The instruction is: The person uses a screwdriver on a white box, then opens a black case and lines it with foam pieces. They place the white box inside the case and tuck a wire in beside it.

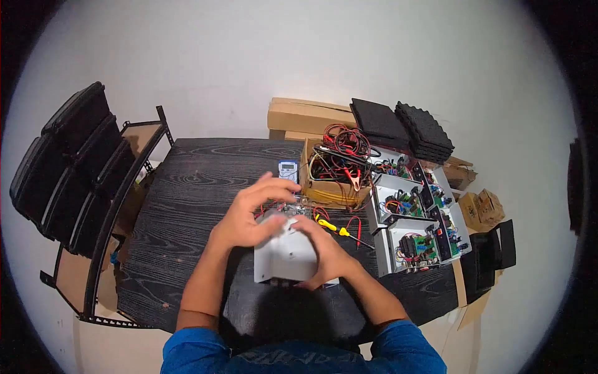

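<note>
The right hand [329,254] grasps the white case [286,257] by its right side, the left hand [246,217] loosely spread at its far-left corner.

Casing [288,258] before multimeter [288,167] on table [180,209], cables [342,140] in box [321,187] right of multimeter, rack [119,227] left

Multimeter [288,167], cardboard box [325,186], yellow-handled screwdriver [344,232] on black table [187,212].

One central casing [289,252], at least three board-filled casings [384,240], one multimeter [288,167], one screwdriver [344,232], one wire-filled carton [322,188]
</note>
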### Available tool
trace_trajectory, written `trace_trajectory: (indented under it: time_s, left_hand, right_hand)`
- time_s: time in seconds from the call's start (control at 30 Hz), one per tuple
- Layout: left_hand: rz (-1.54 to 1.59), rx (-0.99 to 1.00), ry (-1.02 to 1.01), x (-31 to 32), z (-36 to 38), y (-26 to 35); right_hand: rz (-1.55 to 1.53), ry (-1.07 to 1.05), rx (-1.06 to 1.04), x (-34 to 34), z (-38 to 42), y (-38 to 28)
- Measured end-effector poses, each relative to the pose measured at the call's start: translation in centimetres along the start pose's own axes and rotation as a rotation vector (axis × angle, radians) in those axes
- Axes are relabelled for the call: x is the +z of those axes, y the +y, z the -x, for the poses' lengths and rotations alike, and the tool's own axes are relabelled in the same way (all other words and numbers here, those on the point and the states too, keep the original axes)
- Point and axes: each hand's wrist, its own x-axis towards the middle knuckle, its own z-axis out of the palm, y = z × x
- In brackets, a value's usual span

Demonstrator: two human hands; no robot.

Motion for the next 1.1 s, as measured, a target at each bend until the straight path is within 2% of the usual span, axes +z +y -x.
trace_trajectory:
  time_s: [0.07, 0.1, 0.2, 0.27, 0.3, 0.53, 0.73, 0.93, 1.1]
  left_hand:
    - [0.061, 0.023, -0.113, 0.3, -0.4, 0.3]
    - [0.059, 0.057, -0.165, 0.8, -0.4, 0.5]
    - [-0.062, 0.183, -0.221, 2.3, -0.5, 0.9]
    - [-0.116, 0.244, -0.196, 3.2, -0.2, 0.4]
    - [-0.115, 0.179, -0.184, 3.4, -0.2, 0.8]
    - [-0.069, 0.200, -0.189, 4.4, -0.1, -0.5]
    - [-0.087, 0.256, -0.226, 5.1, 0.1, -1.4]
    - [-0.066, 0.283, -0.238, 5.5, 0.3, -2.0]
    - [-0.053, 0.297, -0.269, 5.7, 0.4, -2.4]
  right_hand:
    - [-0.279, 0.124, -0.009, 0.3, 0.3, 2.0]
    - [-0.323, 0.164, -0.122, 0.3, 0.0, 2.3]
    - [-0.483, 0.253, -0.117, 0.7, 0.0, 1.9]
    - [-0.420, 0.193, -0.090, 0.4, 0.4, 2.6]
    - [-0.384, 0.187, -0.088, 0.3, 0.4, 2.6]
    - [-0.122, 0.148, 0.001, -0.8, 0.3, 1.2]
    - [-0.151, 0.017, 0.249, -1.6, 0.2, 0.2]
    - [-0.066, -0.021, 0.284, -2.1, 0.3, -0.3]
    - [0.014, -0.041, 0.204, -2.3, 0.2, -0.2]
